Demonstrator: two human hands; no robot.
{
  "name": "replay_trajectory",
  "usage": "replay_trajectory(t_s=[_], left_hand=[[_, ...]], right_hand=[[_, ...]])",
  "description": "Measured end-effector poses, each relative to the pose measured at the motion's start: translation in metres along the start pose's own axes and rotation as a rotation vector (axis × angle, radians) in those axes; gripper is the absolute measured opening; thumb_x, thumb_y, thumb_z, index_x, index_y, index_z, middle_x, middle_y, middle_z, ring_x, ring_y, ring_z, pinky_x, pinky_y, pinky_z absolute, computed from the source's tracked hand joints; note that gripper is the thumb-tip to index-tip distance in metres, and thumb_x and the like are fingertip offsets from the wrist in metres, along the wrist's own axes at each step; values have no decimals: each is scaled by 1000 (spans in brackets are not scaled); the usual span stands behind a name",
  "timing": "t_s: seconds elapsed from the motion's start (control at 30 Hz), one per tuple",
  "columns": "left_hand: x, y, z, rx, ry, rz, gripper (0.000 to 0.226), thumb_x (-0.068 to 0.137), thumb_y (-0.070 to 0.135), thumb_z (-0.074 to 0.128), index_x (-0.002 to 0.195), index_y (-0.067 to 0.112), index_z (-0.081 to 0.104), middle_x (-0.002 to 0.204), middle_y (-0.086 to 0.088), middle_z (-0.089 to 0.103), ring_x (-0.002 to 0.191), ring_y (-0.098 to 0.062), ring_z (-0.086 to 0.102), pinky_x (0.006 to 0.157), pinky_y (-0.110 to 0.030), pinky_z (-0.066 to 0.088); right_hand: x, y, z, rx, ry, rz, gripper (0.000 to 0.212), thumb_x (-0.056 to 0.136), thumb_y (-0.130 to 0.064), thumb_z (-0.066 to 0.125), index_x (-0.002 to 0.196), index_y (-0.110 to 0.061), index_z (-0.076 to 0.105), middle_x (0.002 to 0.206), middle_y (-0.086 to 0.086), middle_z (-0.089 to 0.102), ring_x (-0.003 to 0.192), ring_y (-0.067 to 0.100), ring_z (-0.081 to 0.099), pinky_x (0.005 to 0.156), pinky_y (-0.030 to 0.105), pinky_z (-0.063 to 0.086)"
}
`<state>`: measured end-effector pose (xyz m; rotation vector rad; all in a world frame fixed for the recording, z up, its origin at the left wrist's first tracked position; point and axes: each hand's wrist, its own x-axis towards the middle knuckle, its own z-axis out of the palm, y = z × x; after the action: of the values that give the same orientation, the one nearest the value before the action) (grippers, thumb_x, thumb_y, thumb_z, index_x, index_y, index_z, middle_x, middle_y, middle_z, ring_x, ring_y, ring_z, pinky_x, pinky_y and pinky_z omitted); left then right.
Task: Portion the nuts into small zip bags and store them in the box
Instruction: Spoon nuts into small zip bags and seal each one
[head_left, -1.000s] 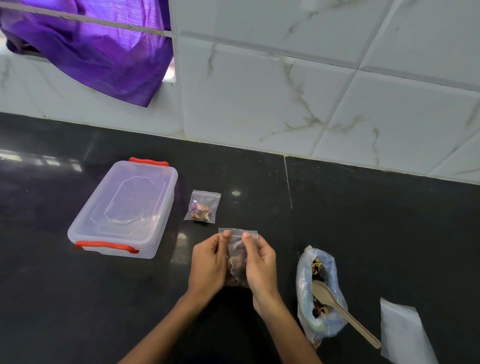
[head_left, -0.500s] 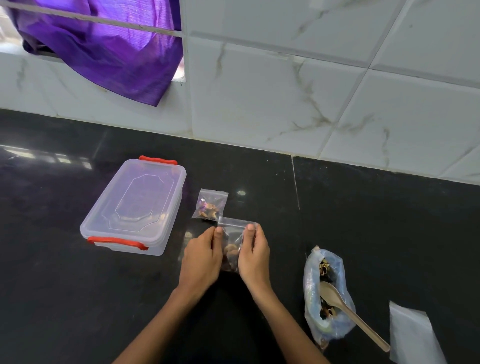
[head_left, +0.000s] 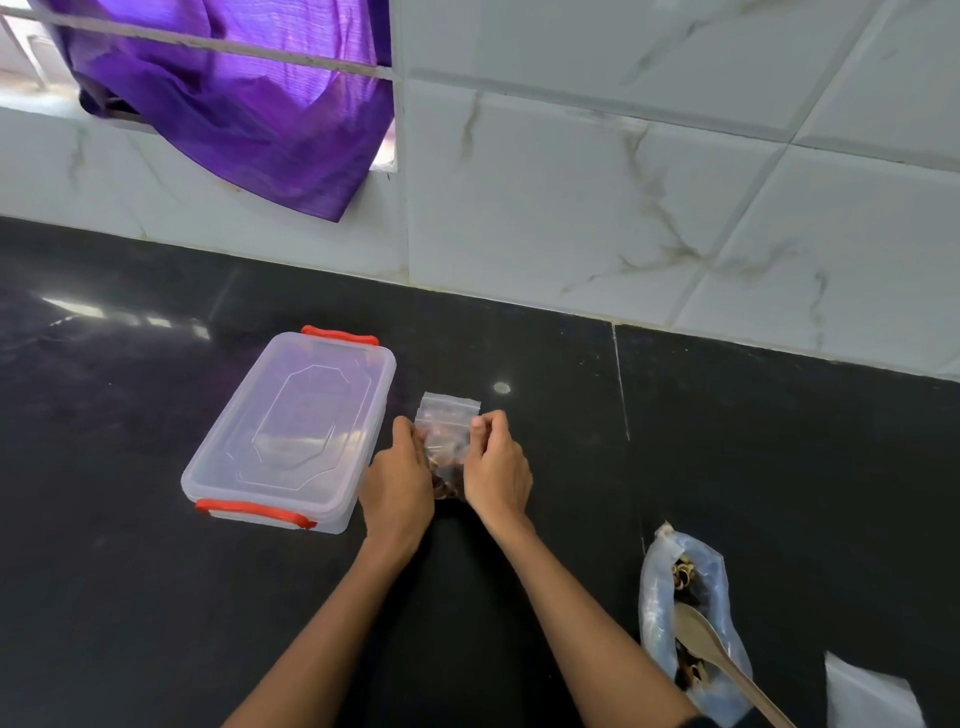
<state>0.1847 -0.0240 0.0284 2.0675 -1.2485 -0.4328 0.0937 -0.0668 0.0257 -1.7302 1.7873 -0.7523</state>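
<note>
Both hands met over the black desk (head_left: 130, 597): the left hand (head_left: 399, 487) and the right hand (head_left: 497, 475) each pinched one side of a small zip bag (head_left: 445, 441) with nuts inside. Nearer, to the right, a big nut bag (head_left: 691, 613) lay open with a wooden spoon (head_left: 717, 654) in it. Just left of the hands stood the closed clear box (head_left: 291, 431) with red clips. Further back, purple cloth (head_left: 234, 98) hung over the tiled wall (head_left: 623, 182).

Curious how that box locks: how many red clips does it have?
2. One red clip is on the far end of the box, toward the wall; the other is on its near end. No others show.
</note>
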Motion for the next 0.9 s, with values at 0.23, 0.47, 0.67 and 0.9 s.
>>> replay_trajectory(t_s=[0.23, 0.47, 0.67, 0.9], left_hand=[[16, -17, 18, 129, 54, -13, 25, 95, 9, 50, 119, 13, 44, 110, -11, 60, 92, -25, 60, 77, -41, 56], [-8, -4, 8, 113, 54, -18, 35, 95, 6, 52, 128, 7, 41, 122, -17, 51, 90, -31, 63, 69, -38, 58], [-24, 14, -5, 49, 74, 30, 30, 98, 17, 48, 126, 9, 44, 121, -13, 51, 85, -28, 65, 68, -40, 58], [-57, 35, -8, 30, 126, 273, 22, 96, 27, 54, 107, 7, 55, 104, -13, 60, 83, -23, 61, 64, -39, 55]], right_hand=[[10, 9, 6, -71, -1, 3, 14, 100, -35, 37, 104, -24, 46, 90, -2, 68, 80, 21, 65, 69, 39, 51], [1, 7, -5, 67, -1, -1, 16, 100, -32, 39, 106, -20, 48, 83, -8, 58, 74, 14, 59, 59, 32, 45], [-22, 3, -21, 133, 15, -16, 15, 100, -33, 41, 104, -22, 49, 80, -14, 55, 74, 11, 58, 64, 34, 47], [-57, 3, -74, 401, 30, -33, 12, 98, -33, 44, 98, -24, 53, 88, -11, 59, 84, 6, 60, 73, 21, 48]])
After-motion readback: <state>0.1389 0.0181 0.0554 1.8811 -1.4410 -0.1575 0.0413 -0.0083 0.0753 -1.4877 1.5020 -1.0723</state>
